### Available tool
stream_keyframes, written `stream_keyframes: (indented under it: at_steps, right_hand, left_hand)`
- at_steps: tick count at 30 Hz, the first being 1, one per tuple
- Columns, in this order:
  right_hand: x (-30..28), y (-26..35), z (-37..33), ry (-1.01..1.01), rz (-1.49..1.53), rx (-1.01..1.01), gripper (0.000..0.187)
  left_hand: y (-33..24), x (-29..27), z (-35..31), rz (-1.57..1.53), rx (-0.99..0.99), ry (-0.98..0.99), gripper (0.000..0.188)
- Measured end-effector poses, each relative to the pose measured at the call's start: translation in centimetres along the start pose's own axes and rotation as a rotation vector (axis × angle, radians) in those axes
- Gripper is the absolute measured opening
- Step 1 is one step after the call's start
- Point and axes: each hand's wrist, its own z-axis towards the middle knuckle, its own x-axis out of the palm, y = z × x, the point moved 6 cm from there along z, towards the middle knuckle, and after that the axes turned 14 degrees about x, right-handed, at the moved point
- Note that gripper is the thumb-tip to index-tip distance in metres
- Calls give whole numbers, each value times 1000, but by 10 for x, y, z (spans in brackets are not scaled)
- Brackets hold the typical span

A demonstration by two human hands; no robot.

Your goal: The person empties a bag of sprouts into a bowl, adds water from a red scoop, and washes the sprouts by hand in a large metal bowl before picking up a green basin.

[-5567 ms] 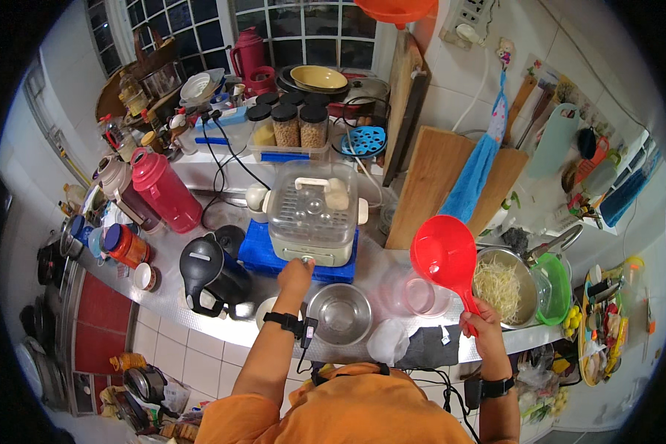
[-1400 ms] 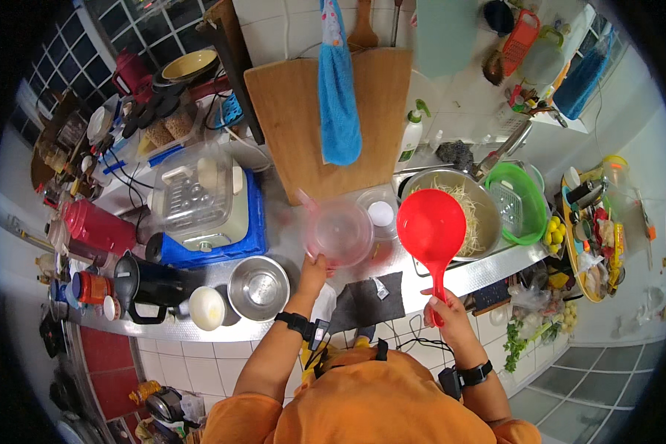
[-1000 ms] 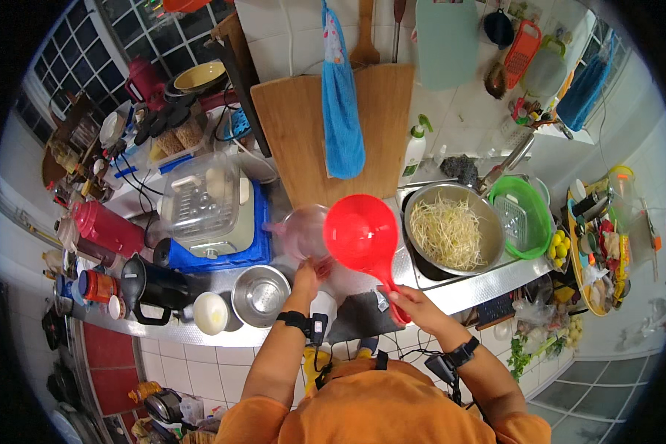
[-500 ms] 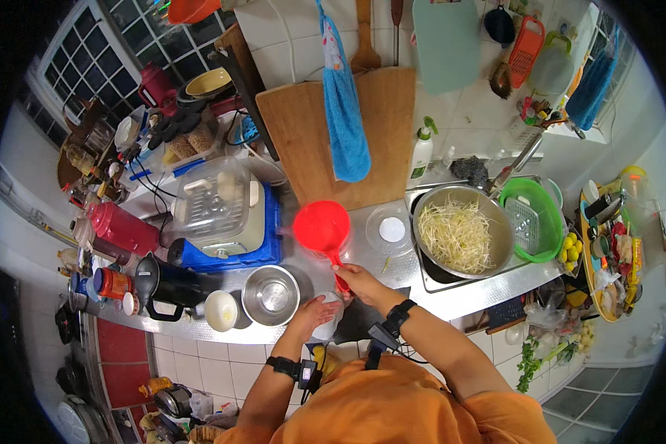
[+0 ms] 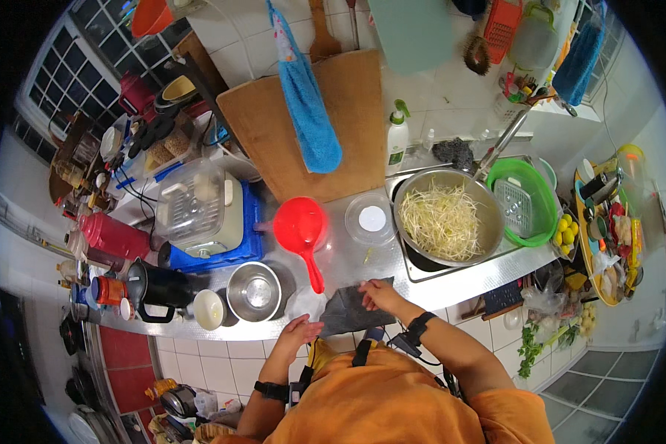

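Observation:
A red plastic water dipper (image 5: pixel 300 226) rests on the metal counter, its handle pointing toward me. My right hand (image 5: pixel 379 295) is over a dark grey cloth (image 5: pixel 344 314) at the counter's front edge, fingers loosely bent and apart, with nothing seen in them. Left of it, my left hand (image 5: pixel 296 337) is open, fingers stretched out, just in front of a crumpled white, translucent piece of plastic or cloth (image 5: pixel 305 303). A steel bowl (image 5: pixel 254 291) and a small white bowl (image 5: pixel 209 309) stand to the left of that piece.
A pan of bean sprouts (image 5: pixel 448 217) sits over the sink at right, beside a green basin (image 5: pixel 542 214). A clear round lid (image 5: pixel 370 219) lies left of the pan. At left are a black kettle (image 5: pixel 157 288) and a steamer (image 5: pixel 203 211); a cutting board (image 5: pixel 303 133) leans at the back.
My right hand has let go of the dipper's handle and moved onto the dark cloth. My left hand has drawn back from the white piece toward me. The view has shifted slightly.

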Motion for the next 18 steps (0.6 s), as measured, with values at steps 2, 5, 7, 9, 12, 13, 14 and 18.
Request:
stream_keyframes:
  at_steps: [2, 5, 7, 9, 12, 13, 14, 18]
  right_hand:
    - [-28, 8, 0, -207, -239, -235, 33]
    - [-37, 39, -13, -509, -621, -482, 24]
    - [-29, 62, -16, -662, -1091, -407, 27]
    - [-26, 76, -13, -680, -1167, -454, 26]
    - [-14, 87, 5, -750, -1446, -473, 15]
    - [-9, 87, 11, -752, -1441, -471, 15]
    - [-4, 87, 17, -746, -1516, -462, 16]
    - [1, 87, 28, -709, -1666, -469, 17]
  left_hand:
    - [1, 2, -6, 28, -2, 4, 40]
    - [3, -2, -14, 138, 30, 34, 42]
    - [-2, -5, -19, 175, 28, 39, 45]
    - [-9, -9, -20, 237, 54, 67, 51]
    - [-12, -22, -22, 260, 43, 56, 52]
    - [-12, -29, -22, 260, 45, 52, 51]
    - [-11, -32, -23, 265, 38, 44, 50]
    - [-14, -40, -20, 290, 54, 46, 48]
